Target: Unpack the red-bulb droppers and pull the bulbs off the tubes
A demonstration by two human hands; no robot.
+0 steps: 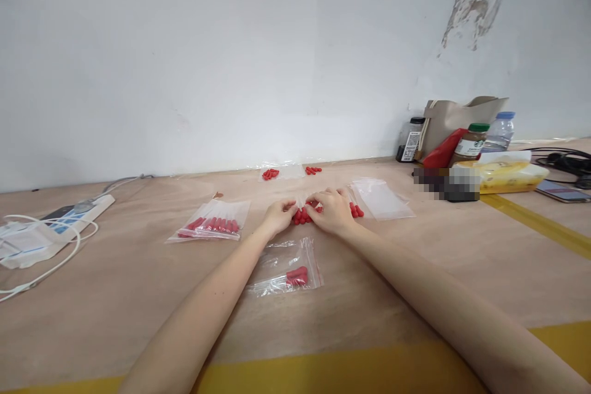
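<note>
So both hands are in close at the middle of the table [415,283], right on a cluster of small red pieces [302,216]. Left hand [279,217] comes in from the left side of the cluster, fingers curled with the tips right at the red bits. Right hand [333,209] is arched over the other side, thumb and fingers bent down. Can't tell if either one is actually pinching a piece (the fingers cover too much). A few more red ones poke out just past the right hand.

Just beside that, to the right, some flat clear bags [382,198] lie on the wood. Nearer the person, between the forearms, there's a zip bag [289,246] with a few red pieces bunched in one end. Off to the left, another bag group [210,225] has red pieces lined up inside.

Farther back by the wall [231,61] are two small red bunches, around a clear bag [290,171]. Way out right: a yellow tissue pack [512,178], a green-lidded jar [471,146], a blue-capped bottle [501,132] and a phone [563,192]. Far left, a white cable [28,286].
</note>
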